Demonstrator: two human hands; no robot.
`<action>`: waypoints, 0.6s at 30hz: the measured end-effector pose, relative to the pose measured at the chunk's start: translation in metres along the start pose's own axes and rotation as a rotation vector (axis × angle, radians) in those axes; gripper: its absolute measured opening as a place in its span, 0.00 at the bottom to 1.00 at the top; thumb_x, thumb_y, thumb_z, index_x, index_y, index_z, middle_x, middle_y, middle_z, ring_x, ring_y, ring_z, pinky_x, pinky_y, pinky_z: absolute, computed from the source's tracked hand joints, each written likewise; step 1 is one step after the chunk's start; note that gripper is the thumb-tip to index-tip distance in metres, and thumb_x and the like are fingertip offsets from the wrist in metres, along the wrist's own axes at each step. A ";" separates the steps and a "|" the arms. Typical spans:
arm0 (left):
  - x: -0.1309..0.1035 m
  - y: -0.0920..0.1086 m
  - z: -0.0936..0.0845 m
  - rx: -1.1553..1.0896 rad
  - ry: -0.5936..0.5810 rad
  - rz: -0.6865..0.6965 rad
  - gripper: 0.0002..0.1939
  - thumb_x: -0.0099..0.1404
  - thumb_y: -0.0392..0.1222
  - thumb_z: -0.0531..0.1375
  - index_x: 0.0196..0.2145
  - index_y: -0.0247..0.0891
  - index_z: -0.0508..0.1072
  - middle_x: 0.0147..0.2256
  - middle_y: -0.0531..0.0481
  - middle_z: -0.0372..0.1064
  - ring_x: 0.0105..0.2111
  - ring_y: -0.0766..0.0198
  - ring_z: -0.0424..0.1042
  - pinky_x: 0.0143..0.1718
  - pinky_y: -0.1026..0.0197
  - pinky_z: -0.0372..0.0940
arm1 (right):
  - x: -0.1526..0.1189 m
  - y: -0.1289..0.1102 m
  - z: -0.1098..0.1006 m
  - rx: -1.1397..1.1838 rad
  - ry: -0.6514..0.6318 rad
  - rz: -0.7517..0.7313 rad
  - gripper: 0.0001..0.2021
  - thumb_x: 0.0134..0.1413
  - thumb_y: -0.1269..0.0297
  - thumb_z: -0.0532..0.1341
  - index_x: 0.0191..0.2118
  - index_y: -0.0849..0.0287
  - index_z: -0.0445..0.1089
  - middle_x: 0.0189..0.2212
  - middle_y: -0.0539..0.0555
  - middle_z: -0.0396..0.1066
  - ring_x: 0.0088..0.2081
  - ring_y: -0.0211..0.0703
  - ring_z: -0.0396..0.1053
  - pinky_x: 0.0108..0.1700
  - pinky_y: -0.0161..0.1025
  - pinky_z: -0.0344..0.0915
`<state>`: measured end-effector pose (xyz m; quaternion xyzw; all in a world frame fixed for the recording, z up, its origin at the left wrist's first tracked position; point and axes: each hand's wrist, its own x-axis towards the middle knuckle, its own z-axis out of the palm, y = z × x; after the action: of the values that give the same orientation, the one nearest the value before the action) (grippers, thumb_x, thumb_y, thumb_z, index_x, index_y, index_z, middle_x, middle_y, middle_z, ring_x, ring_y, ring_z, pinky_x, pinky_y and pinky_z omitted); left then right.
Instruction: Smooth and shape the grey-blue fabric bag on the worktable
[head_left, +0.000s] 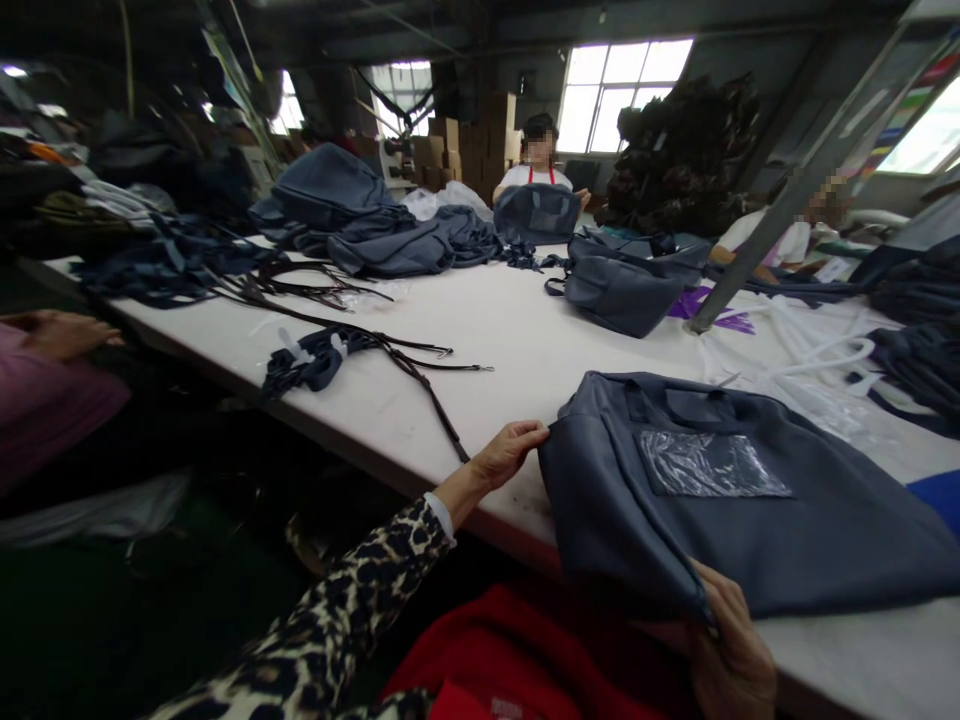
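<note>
A dark grey-blue bag [765,510] with a clear plastic pocket [709,465] lies flat on the white table [517,350] in front of me. My left hand [510,452], in a leopard-print sleeve, pinches the bag's near-left corner at the table's front edge. My right hand [731,655] grips the bag's lower front edge near its bottom corner. Above the pocket, the bag's handles [675,400] lie flat on the fabric.
Black straps [420,375] and a bundle of dark webbing [311,362] lie to the left. More grey-blue bags [622,285] and fabric heaps [390,235] fill the far side. A person in a red apron [536,165] sits opposite; another person's hand [64,332] rests at far left. A metal post [787,190] slants at right.
</note>
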<state>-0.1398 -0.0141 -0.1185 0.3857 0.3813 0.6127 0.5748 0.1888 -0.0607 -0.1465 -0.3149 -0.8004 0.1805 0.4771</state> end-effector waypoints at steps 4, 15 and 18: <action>0.000 -0.008 -0.008 0.006 0.138 0.021 0.19 0.53 0.52 0.70 0.28 0.34 0.70 0.28 0.52 0.67 0.29 0.68 0.64 0.35 0.64 0.60 | 0.015 -0.004 0.008 -0.105 -0.036 -0.008 0.14 0.65 0.64 0.57 0.54 0.51 0.70 0.46 0.55 0.71 0.46 0.48 0.67 0.47 0.44 0.64; -0.107 -0.031 0.061 -0.175 0.097 -0.151 0.27 0.65 0.56 0.62 0.56 0.38 0.70 0.54 0.39 0.70 0.56 0.50 0.68 0.58 0.50 0.62 | 0.061 -0.035 0.013 -0.158 -0.006 0.059 0.11 0.65 0.59 0.57 0.48 0.52 0.72 0.41 0.53 0.73 0.42 0.47 0.67 0.45 0.43 0.61; -0.100 -0.022 0.066 -0.244 0.052 -0.152 0.31 0.60 0.58 0.66 0.55 0.35 0.71 0.51 0.38 0.73 0.53 0.49 0.70 0.58 0.49 0.63 | 0.061 -0.033 0.015 -0.149 -0.030 0.051 0.12 0.65 0.58 0.57 0.49 0.51 0.73 0.42 0.53 0.73 0.42 0.47 0.67 0.44 0.42 0.62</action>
<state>-0.0662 -0.1113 -0.1143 0.2669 0.3468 0.6189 0.6522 0.1439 -0.0437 -0.0943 -0.3670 -0.8105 0.1373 0.4354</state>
